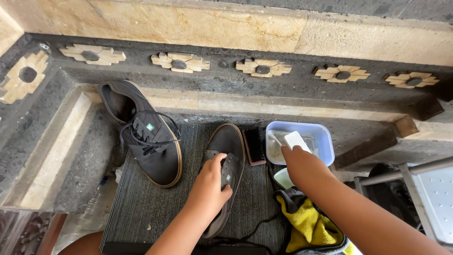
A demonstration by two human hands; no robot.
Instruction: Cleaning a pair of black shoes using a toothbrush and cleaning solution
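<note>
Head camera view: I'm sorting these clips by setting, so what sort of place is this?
Probably an outdoor step or porch of a house: a carved stone ledge with flower tiles, a ribbed mat on the ground, and shoes being cleaned beside a blue tub.

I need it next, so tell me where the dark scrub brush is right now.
In the head view, the brush stands on edge on the dark mat, centre-right, between the shoe under the left hand and the blue tub.
</note>
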